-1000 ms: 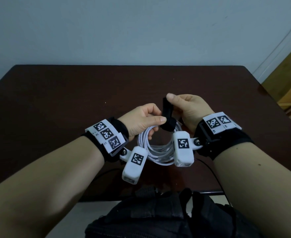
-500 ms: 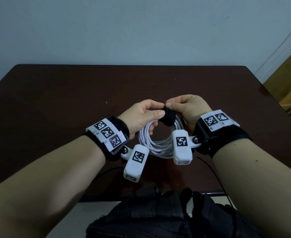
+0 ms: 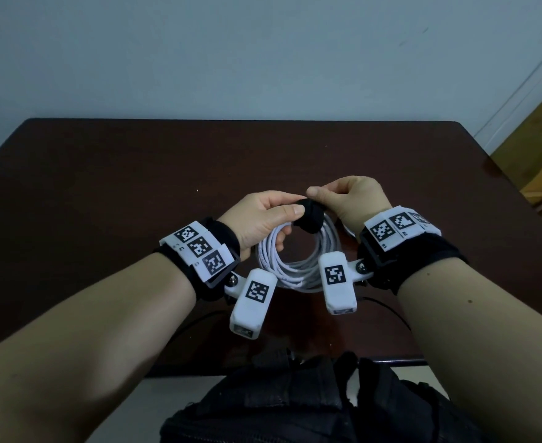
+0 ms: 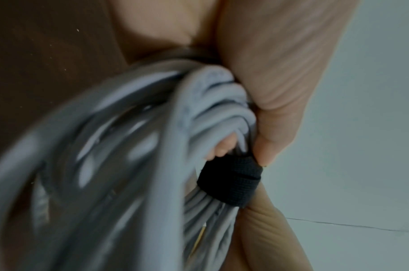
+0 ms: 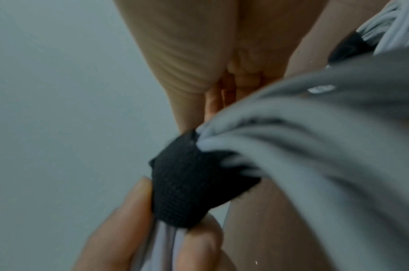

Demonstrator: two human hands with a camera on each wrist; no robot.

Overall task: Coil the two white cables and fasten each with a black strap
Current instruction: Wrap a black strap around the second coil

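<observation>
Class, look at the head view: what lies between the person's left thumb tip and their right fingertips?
The black strap, wrapped round the coiled white cable; both hands touch it, shown in the head view.

White cable point(image 3: 298, 262) coiled, black strap point(image 3: 309, 215) wrapped round its top

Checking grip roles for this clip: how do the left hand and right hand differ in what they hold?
The left hand grips the coil, fingers through its loop; the right hand stays outside the loop. The left thumb lies beside the strap; the right fingertips pinch its top. Both hold the bundle above the table.
</observation>
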